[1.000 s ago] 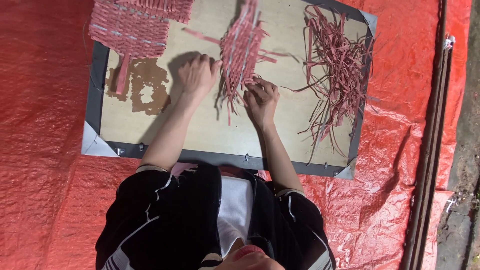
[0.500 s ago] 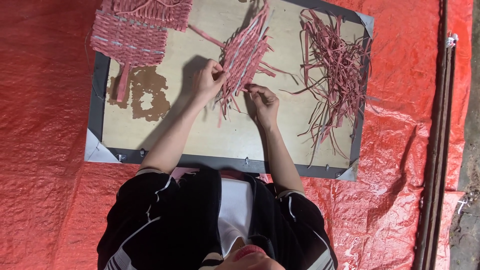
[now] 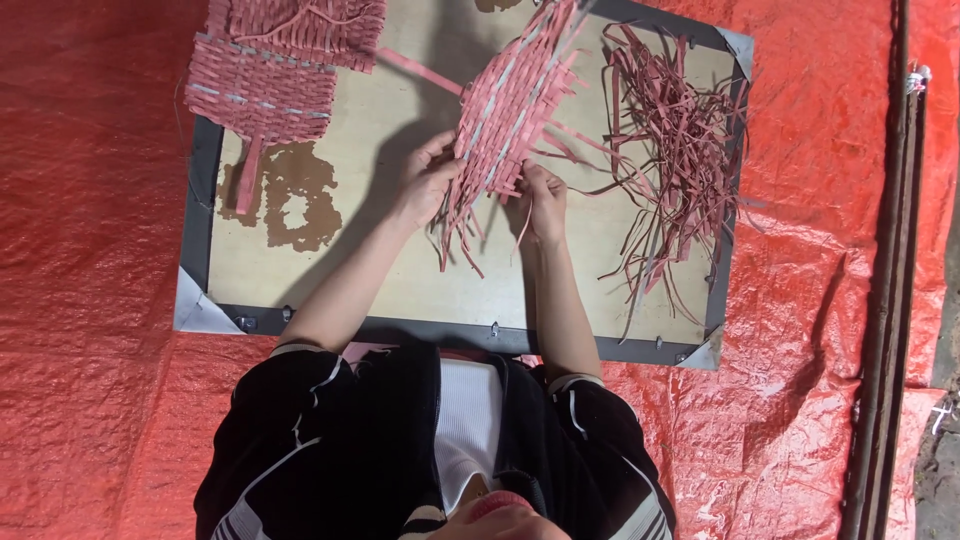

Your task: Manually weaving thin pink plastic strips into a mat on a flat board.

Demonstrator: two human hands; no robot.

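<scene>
A half-woven pink strip mat (image 3: 510, 100) lies tilted on the wooden board (image 3: 400, 290), with loose strip ends hanging from its lower edge. My left hand (image 3: 425, 185) grips the mat's lower left edge. My right hand (image 3: 545, 200) pinches strip ends at its lower right edge. The two hands are close together, with the dangling ends between them.
A pile of loose pink strips (image 3: 680, 150) lies on the right of the board. Two finished woven mats (image 3: 265, 85) rest at its top left, beside a brown stain (image 3: 290, 195). A red tarp (image 3: 100, 250) surrounds the metal-edged board. Long rods (image 3: 885, 300) lie at the right.
My left hand has moved off the board onto the mat's edge. My right hand has shifted up to the strip ends. The mat has tilted a little.
</scene>
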